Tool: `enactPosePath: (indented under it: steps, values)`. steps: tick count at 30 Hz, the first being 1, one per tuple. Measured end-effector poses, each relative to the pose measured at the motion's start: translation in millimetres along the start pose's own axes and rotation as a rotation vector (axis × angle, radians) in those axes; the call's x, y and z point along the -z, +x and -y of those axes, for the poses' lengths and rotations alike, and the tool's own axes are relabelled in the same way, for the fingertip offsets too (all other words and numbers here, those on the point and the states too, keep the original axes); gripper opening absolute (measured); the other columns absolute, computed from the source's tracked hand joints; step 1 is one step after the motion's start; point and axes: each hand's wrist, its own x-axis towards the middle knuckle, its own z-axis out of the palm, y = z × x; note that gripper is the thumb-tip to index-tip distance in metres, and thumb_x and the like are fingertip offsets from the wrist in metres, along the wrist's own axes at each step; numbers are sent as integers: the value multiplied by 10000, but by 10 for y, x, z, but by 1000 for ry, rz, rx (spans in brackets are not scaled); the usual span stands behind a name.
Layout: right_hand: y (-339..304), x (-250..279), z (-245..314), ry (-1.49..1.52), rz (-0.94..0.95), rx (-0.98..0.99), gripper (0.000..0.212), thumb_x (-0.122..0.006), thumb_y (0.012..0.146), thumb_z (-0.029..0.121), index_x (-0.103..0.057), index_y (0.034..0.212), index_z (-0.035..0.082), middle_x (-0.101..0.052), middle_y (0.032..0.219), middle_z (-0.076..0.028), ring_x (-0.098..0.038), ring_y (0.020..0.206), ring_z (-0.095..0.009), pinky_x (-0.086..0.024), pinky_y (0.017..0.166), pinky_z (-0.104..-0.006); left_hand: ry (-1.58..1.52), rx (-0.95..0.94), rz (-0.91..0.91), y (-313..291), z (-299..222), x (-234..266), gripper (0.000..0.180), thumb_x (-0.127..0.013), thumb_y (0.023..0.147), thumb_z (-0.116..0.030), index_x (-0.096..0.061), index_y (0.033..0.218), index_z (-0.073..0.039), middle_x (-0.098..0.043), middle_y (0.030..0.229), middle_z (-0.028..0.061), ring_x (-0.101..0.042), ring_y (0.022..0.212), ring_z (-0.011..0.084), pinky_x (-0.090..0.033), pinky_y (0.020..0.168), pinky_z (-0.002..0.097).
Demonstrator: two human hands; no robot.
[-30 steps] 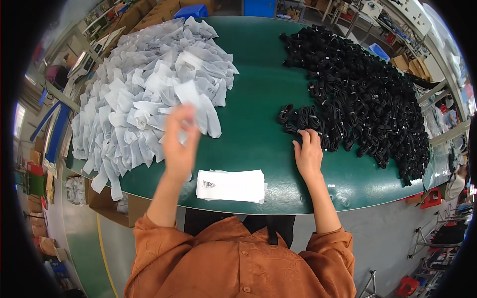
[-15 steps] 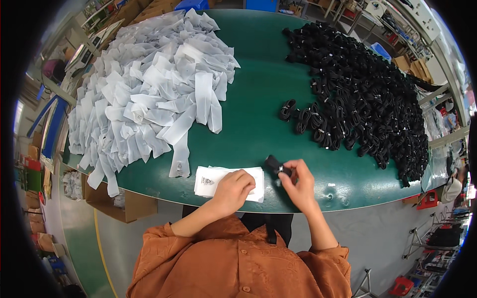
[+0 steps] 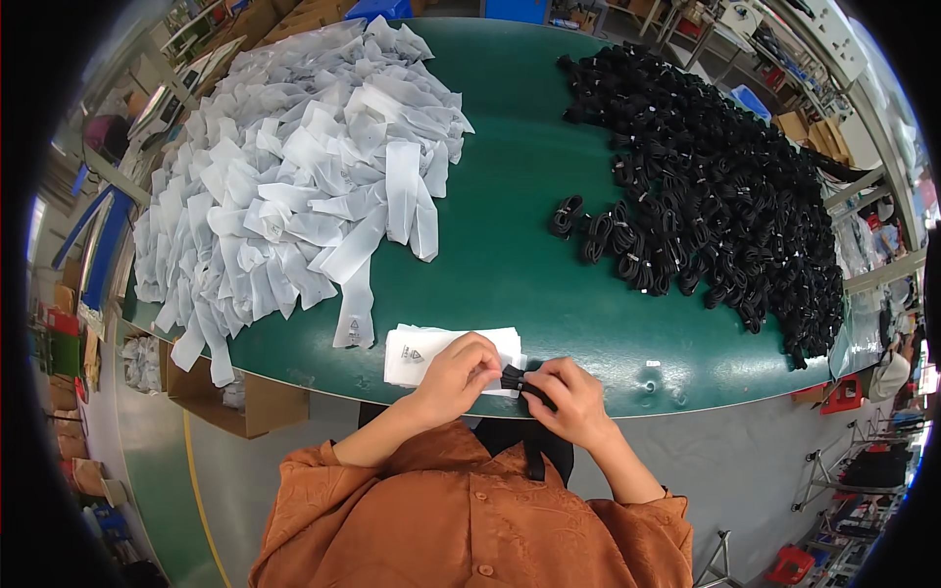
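A stack of flat white plastic bags (image 3: 404,361) lies at the near edge of the green table, with a small dark print on the top one. My left hand (image 3: 456,374) rests over the stack's right half, thumb and fingers pinched at the mouth of the top bag. Wrapped by my right hand (image 3: 571,400) is a bundled black cable (image 3: 518,382). The cable's far end meets my left fingertips at the bag's edge. How much of it lies inside the bag is hidden by my fingers.
A large heap of filled, translucent white bags (image 3: 284,176) covers the table's left side. Opposite, a big pile of bundled black cables (image 3: 706,186) spreads over the right. The green tabletop (image 3: 500,216) shows between them. Below the left edge stands a cardboard box (image 3: 250,407).
My right hand has moved left with the cable bundle, bringing it from beside the stack to my left fingertips. My left hand has stayed nearly in place.
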Motion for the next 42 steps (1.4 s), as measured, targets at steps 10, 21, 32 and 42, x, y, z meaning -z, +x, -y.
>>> enactPosePath:
  steps: [10,21,32,42]
  values:
    - [-44,-212,147,647,43,-714,260,-722,862,-45,-610,1087,19,-625,1064,-64,-603,795,-93,-490,610,-232,203,-262,-7,114,-170,69,151,-757,811,-49,-621,873,-73,-627,1064,75,-551,955,288,-460,845,373]
    - [727,-132,-162,155,-313,-92,321,-695,819,-91,-632,1116,15,-585,1229,-202,-631,848,-230,-535,681,-296,-515,-9,-159,483,-293,721,112,-654,976,-153,-608,952,-54,-576,1094,33,-521,895,97,-414,756,231]
    - [1241,-475,-1372,-587,51,-379,424,-771,849,209,-566,1193,69,-562,980,-174,-663,774,-348,-563,601,-441,173,-133,-337,446,-385,869,158,-668,929,-29,-665,1087,-25,-651,1034,44,-600,885,130,-491,798,284]
    - [423,-301,-644,367,-96,-630,389,-716,831,34,-623,1208,12,-671,953,-126,-657,798,-213,-530,692,-332,483,-290,50,5,54,-88,268,-773,797,-127,-636,1019,-68,-577,950,103,-603,844,311,-492,750,417]
